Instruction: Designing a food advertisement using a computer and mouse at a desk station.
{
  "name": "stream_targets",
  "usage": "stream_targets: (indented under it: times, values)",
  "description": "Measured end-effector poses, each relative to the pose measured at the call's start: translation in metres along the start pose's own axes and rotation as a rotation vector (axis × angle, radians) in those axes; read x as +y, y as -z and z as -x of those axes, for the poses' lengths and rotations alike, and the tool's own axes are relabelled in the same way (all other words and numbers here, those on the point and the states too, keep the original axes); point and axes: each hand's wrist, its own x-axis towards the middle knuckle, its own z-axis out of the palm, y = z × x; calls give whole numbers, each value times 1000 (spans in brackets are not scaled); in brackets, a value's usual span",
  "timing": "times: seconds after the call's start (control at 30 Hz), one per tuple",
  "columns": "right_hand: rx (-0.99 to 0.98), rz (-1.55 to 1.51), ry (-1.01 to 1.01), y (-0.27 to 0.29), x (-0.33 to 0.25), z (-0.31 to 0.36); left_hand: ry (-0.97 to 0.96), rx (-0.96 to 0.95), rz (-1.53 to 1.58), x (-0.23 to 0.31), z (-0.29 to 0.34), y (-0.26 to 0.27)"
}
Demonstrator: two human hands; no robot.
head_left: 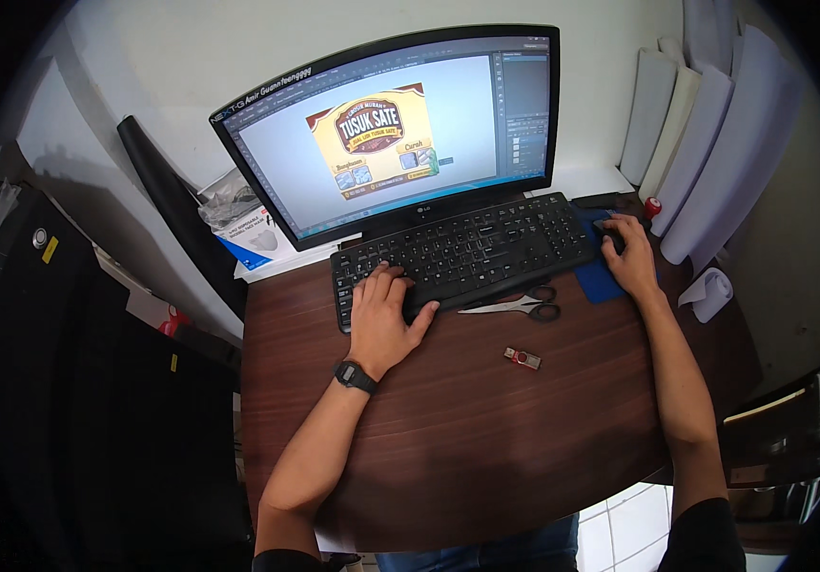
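Observation:
My left hand (383,315) rests on the left end of a black keyboard (486,250), fingers spread over the keys and thumb reaching past its near edge. A dark watch (355,377) circles that wrist. At the keyboard's right, my right hand (631,255) is curled over a dark computer mouse (610,238), which it mostly hides. A blue mouse pad (599,283) lies beneath it. Behind the keyboard stands a black monitor (467,105) with a yellow and brown poster design open in an editing window.
Scissors with black handles (543,303) lie along the keyboard's near edge. A red and silver USB stick (522,358) sits on the brown wooden desk (448,429). Rolled paper sheets (715,143) lean at the right. A box (253,238) is left of the monitor, beside a large black machine (76,381).

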Motion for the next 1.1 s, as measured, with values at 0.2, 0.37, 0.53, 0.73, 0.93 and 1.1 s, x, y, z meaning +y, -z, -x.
stream_targets:
  times: [0.2, 0.37, 0.53, 0.73, 0.93, 1.1]
  values:
    - [-1, -5, -5, 1, -2, 0, 4, -1, 1, 1, 0, 0]
    - [-8, -6, -9, 0, -1, 1, -5, 3, -11, -1, 0, -1]
    - [3, 4, 5, 0, 1, 0, -10, 8, -2, -3, 1, -3]
    - [2, -7, 11, 0, 2, 1, -7, 4, 2, -2, 0, -1]
    - [6, 4, 21, -2, 6, 1, 2, -6, 3, 0, 1, -1]
    - [5, -1, 15, -1, 4, 1, -2, -10, 1, -1, 0, -1]
